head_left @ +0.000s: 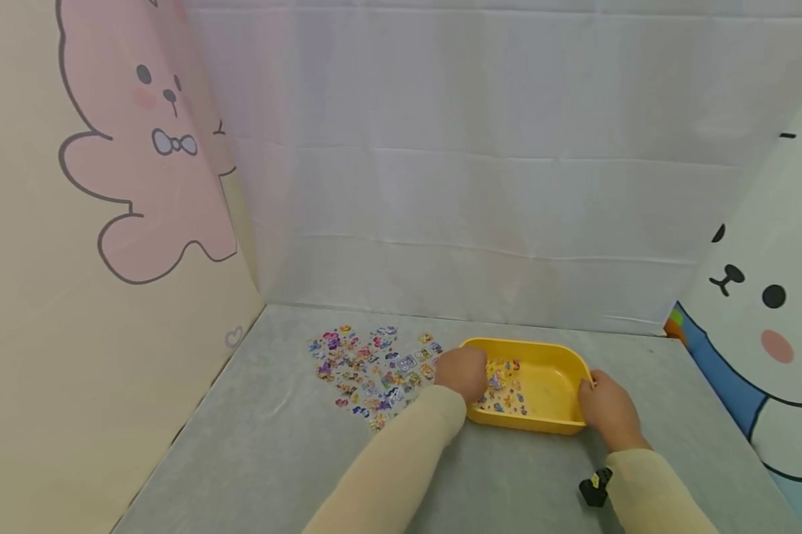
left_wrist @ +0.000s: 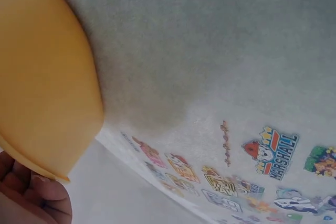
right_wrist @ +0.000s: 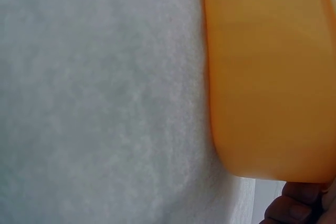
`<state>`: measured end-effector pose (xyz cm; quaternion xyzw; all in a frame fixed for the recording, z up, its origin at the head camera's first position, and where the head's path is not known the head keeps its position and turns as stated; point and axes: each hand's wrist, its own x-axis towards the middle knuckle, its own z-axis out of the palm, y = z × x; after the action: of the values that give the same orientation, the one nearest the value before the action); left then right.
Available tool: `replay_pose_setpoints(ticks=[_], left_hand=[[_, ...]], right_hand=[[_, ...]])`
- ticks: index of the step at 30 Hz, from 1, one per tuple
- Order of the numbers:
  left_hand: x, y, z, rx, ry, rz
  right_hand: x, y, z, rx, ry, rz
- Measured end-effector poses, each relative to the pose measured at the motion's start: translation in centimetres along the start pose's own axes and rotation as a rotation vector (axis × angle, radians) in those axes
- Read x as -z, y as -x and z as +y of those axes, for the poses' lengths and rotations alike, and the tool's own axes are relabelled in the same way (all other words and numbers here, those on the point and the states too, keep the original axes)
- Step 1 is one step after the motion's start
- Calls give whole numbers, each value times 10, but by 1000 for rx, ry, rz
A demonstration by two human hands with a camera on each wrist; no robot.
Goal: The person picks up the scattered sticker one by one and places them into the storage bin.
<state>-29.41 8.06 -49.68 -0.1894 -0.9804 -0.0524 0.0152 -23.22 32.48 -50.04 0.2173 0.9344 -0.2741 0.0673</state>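
A yellow plastic tray (head_left: 549, 386) stands on the grey-covered table, with several small colourful stickers (head_left: 504, 386) lying in its left half. The left hand (head_left: 463, 373) grips the tray's left rim; in the left wrist view its fingers (left_wrist: 50, 190) curl at the edge of the tray wall. At the opposite end, the right hand (head_left: 610, 410) holds the right rim. The right wrist view shows curled fingers (right_wrist: 289, 209) under the rim, partly cut off by the frame. Left of the tray, many loose stickers (head_left: 368, 371) are spread out, one of them reading "MARSHALL" (left_wrist: 272, 153).
A small black object (head_left: 596, 487) with a yellow mark is by the right sleeve. A white curtain (head_left: 468, 170) closes off the table's back edge. Side panels carry a pink cartoon bear (head_left: 154, 163) on the left and a white cartoon animal (head_left: 774, 334) on the right.
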Motion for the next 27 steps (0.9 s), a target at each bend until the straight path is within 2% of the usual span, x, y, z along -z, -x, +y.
replay_pose_setpoints(ticks=[4, 9, 12, 16, 23, 27], left_hand=[[-4, 0, -2, -18, -30, 66], [0, 2, -7, 20, 55, 113], [5, 3, -10, 32, 65, 127], [9, 2, -13, 53, 83, 128], [19, 3, -22, 90, 232, 93], [24, 6, -29, 80, 268, 94]], right_hand=[[1, 1, -1, -6, -3, -1], [2, 1, -1, 0, 3, -5], [2, 1, -1, 6, 10, -6], [3, 1, 0, 10, 18, -14], [5, 2, -2, 25, 28, -17], [6, 2, -1, 24, 30, -21]])
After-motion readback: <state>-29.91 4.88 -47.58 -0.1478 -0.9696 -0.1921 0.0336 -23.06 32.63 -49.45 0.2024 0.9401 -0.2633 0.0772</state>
